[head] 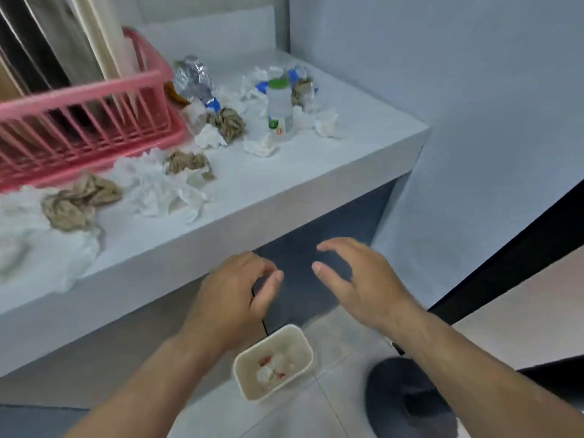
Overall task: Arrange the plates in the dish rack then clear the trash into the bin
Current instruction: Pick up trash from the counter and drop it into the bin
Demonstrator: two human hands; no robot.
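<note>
A pink dish rack (88, 121) stands at the left of the white counter (284, 191) with plates (104, 42) upright in it. Crumpled white tissues (158, 188), brown paper wads (79, 200), a foil wrapper (192, 80) and a clear bottle with a green cap (279, 105) litter the counter. On the floor below sits a small beige bin (245, 384) holding a few bits of trash. My left hand (237, 295) and my right hand (357, 279) hover above the bin, both holding nothing, fingers loosely curved.
The counter's front edge runs diagonally above my hands. A grey slipper (407, 399) lies on the tiled floor right of the bin. A dark door edge (505, 263) crosses the right side. A thin black cord (264, 325) hangs near the bin.
</note>
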